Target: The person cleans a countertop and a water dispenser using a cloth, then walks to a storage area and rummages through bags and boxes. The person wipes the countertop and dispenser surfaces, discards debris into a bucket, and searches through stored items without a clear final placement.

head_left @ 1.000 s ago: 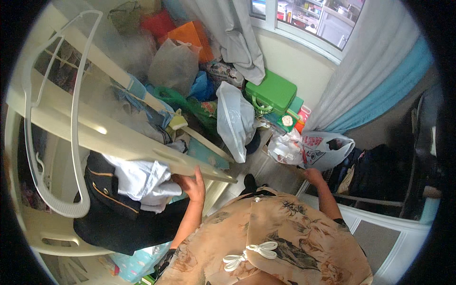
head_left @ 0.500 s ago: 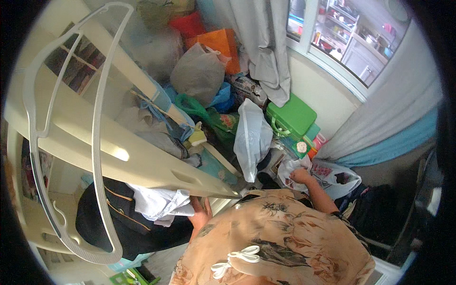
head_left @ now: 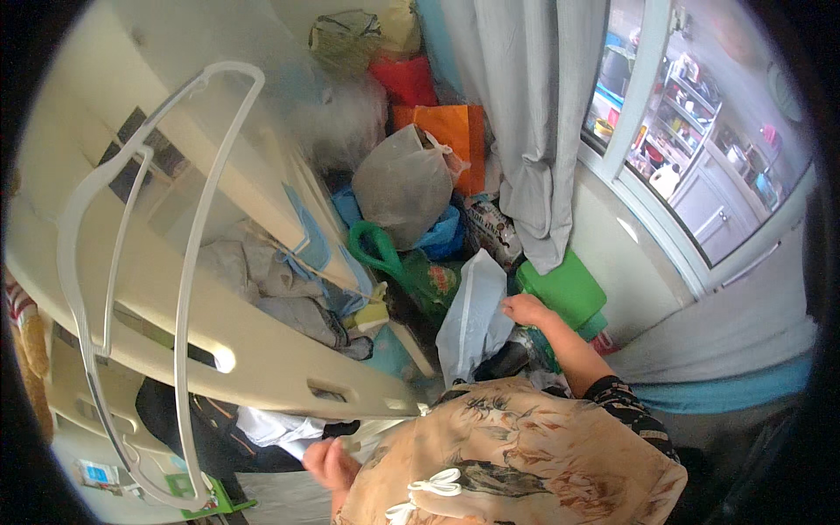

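My right hand is closed on the edge of a translucent white plastic bag, which stands among bundled things in the corner. At the lower left, my left hand is held with its fingers curled in, and nothing shows in it. Beside that hand lies a white cloth over dark clothing, partly hidden under the cream bed rail. A green plastic case sits just past my right hand. Dark items lie below the bag, partly covered by my patterned apron.
A white clothes hanger hangs close in front at left, before the cream bed rail. Farther back are a grey plastic bag, an orange bag and crumpled clothes. Grey curtains flank the window.
My right hand has moved up and left from the printed white bag to the translucent bag. My left hand has dropped away from the white cloth and curled. The view has shifted.
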`<state>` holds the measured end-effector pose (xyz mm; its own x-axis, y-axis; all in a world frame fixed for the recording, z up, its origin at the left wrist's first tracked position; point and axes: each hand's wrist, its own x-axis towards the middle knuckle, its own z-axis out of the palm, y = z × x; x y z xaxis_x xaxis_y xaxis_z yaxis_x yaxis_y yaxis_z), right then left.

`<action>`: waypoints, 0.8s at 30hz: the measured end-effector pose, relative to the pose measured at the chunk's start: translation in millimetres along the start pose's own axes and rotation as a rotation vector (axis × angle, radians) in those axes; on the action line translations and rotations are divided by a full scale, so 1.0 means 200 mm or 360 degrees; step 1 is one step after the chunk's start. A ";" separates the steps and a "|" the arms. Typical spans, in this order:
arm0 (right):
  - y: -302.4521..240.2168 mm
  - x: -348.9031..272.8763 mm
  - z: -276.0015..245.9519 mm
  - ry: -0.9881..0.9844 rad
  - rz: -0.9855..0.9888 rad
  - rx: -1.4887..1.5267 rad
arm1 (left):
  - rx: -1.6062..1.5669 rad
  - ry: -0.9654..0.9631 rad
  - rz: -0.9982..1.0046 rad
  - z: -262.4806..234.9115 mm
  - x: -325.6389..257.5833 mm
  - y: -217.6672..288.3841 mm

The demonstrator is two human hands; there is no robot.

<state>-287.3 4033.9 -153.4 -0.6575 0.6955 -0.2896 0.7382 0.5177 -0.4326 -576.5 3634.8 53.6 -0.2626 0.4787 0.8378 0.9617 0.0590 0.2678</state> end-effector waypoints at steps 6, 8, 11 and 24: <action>0.17 0.24 -0.14 -0.0062 -0.0069 -0.0029 | 0.0545 0.0266 0.0165 -0.03 0.41 0.20; 0.20 0.33 -0.17 -0.0005 -0.0125 -0.0061 | 0.0803 0.0456 -0.0058 -0.02 0.56 0.21; 0.19 0.45 -0.22 0.0162 -0.0188 0.0032 | 0.0864 0.0516 -0.0235 -0.01 0.75 0.21; 0.03 1.07 -0.59 0.0481 -0.0179 0.0519 | 0.0675 0.0559 -0.0458 0.23 0.95 0.06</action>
<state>-406.7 4245.1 -116.6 -0.6215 0.7832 0.0158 0.5469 0.4482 -0.7071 -610.7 3766.4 194.1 -0.4567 0.0795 0.8861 0.7772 0.5203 0.3539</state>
